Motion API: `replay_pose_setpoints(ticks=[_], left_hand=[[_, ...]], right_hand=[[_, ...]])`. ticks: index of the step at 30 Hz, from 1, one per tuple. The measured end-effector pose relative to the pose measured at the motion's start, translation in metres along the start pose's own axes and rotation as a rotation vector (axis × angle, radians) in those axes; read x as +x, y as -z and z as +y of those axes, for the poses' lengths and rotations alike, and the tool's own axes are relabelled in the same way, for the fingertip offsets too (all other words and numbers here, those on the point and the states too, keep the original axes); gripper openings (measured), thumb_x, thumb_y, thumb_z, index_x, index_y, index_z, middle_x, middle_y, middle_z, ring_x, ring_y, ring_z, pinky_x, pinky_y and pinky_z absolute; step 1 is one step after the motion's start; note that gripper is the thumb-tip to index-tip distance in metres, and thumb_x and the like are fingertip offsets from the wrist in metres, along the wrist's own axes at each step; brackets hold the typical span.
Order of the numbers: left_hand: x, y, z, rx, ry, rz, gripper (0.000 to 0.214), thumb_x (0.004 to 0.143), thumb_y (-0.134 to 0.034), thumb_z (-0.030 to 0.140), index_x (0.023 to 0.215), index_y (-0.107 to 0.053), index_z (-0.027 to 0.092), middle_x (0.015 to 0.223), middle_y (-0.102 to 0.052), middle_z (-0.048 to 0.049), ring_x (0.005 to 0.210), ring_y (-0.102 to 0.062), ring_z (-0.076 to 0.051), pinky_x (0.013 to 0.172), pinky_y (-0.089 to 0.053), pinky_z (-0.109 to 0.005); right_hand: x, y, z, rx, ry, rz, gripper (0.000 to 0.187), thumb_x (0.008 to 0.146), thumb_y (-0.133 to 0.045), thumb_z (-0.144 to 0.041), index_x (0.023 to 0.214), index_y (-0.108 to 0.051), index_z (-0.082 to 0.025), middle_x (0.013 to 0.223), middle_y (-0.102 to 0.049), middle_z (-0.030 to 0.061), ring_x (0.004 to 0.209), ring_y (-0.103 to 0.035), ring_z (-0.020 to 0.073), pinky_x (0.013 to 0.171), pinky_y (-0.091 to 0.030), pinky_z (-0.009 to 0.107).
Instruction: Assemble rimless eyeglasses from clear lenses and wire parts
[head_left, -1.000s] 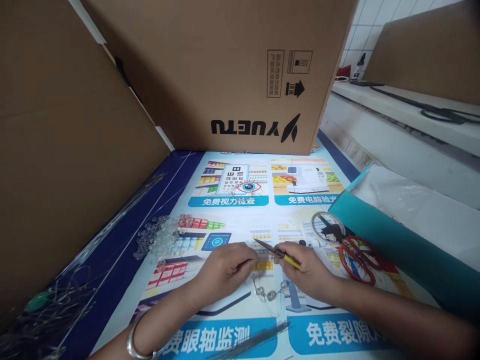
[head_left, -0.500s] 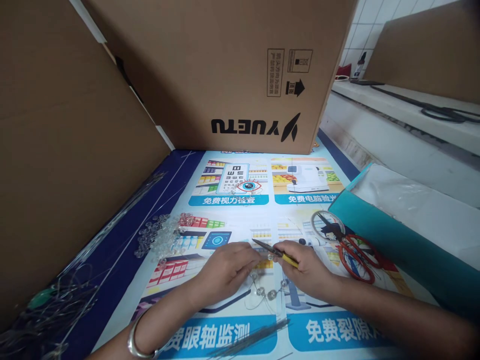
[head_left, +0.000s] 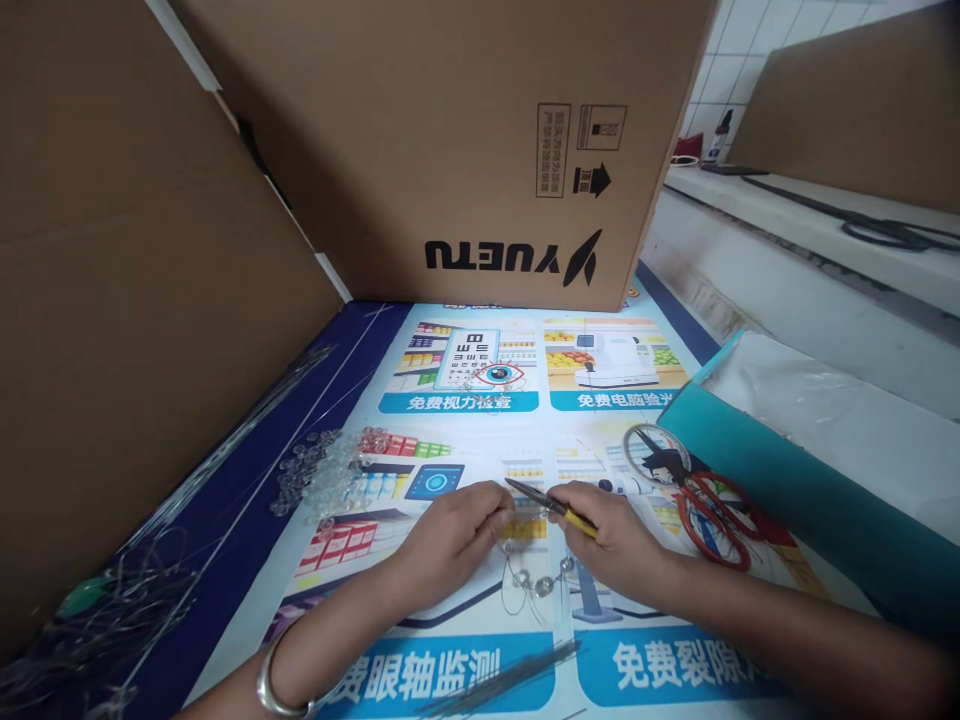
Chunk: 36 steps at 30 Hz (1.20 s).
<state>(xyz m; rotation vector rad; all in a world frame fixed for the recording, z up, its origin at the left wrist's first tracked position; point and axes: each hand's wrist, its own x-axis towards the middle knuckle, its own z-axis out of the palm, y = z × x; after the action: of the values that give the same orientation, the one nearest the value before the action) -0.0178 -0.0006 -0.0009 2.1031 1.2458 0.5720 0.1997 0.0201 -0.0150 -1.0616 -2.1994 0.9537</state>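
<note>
My right hand [head_left: 611, 540] is closed round small yellow-handled pliers [head_left: 547, 503], whose dark tips point left. My left hand [head_left: 450, 535] is pinched on a thin wire strung with clear beads [head_left: 536, 585], right beside the plier tips. The beaded wire hangs in a loop below and between both hands, over the printed poster mat [head_left: 480, 400]. A silver bangle [head_left: 270, 680] sits on my left wrist.
A pile of loose clear beads [head_left: 315, 475] lies left of my hands. Red-handled scissors [head_left: 705, 505] lie to the right, by a teal box [head_left: 810, 500]. Straight wires [head_left: 510, 675] lie near the front edge, tangled wire [head_left: 97, 610] at left. Cardboard boxes [head_left: 450, 140] stand behind and left.
The hands stay in place; the beaded wire loop below them has shifted slightly. The view has moved a little.
</note>
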Motion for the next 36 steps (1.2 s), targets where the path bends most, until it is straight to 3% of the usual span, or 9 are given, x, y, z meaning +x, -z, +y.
replay_pose_setpoints(ticks=[7,15,21,29,36], left_hand=[[0.0,-0.002,0.005,-0.237,0.134,0.023,0.022,0.092,-0.032,0.034,0.078,-0.043,0.02,0.069,-0.053,0.002,0.063,-0.049,-0.013,0.06,-0.035,-0.025],[0.0,-0.007,0.014,-0.799,0.234,0.002,0.021,0.091,-0.034,0.037,0.081,-0.039,0.02,0.082,-0.065,-0.0058,0.076,-0.059,-0.017,0.066,-0.043,-0.028],[0.0,-0.011,0.012,-1.028,0.337,-0.009,0.021,0.091,-0.035,0.039,0.083,-0.036,0.02,0.085,-0.066,-0.0084,0.075,-0.063,-0.019,0.066,-0.042,-0.03],[0.003,-0.01,0.012,-1.092,0.363,0.094,0.019,0.088,-0.046,0.034,0.079,-0.042,0.018,0.093,-0.065,-0.009,0.084,-0.061,-0.02,0.075,-0.042,-0.034],[0.005,-0.011,0.012,-1.063,0.316,0.173,0.015,0.08,-0.059,0.023,0.073,-0.048,0.016,0.087,-0.064,-0.0055,0.078,-0.056,-0.014,0.069,-0.04,-0.026]], right_hand=[[0.0,0.002,0.002,-0.037,0.014,0.013,0.034,0.073,-0.047,-0.004,0.101,-0.054,-0.02,0.093,-0.061,0.0024,0.084,-0.055,0.0152,0.073,-0.041,0.025],[0.003,-0.001,0.006,-0.073,0.033,0.052,0.034,0.073,-0.046,-0.004,0.102,-0.054,-0.02,0.093,-0.06,0.0031,0.085,-0.055,0.0156,0.074,-0.042,0.026],[0.004,-0.001,0.008,-0.066,0.031,0.06,0.035,0.073,-0.047,-0.004,0.104,-0.054,-0.02,0.096,-0.061,0.0037,0.087,-0.055,0.016,0.076,-0.042,0.027],[0.006,0.002,0.004,-0.069,0.018,0.047,0.033,0.074,-0.046,-0.005,0.102,-0.054,-0.02,0.093,-0.061,0.0033,0.085,-0.055,0.0158,0.073,-0.042,0.026],[0.005,0.001,0.005,-0.08,0.014,0.026,0.033,0.074,-0.047,-0.007,0.103,-0.054,-0.02,0.094,-0.06,0.003,0.086,-0.054,0.0161,0.074,-0.041,0.027]])
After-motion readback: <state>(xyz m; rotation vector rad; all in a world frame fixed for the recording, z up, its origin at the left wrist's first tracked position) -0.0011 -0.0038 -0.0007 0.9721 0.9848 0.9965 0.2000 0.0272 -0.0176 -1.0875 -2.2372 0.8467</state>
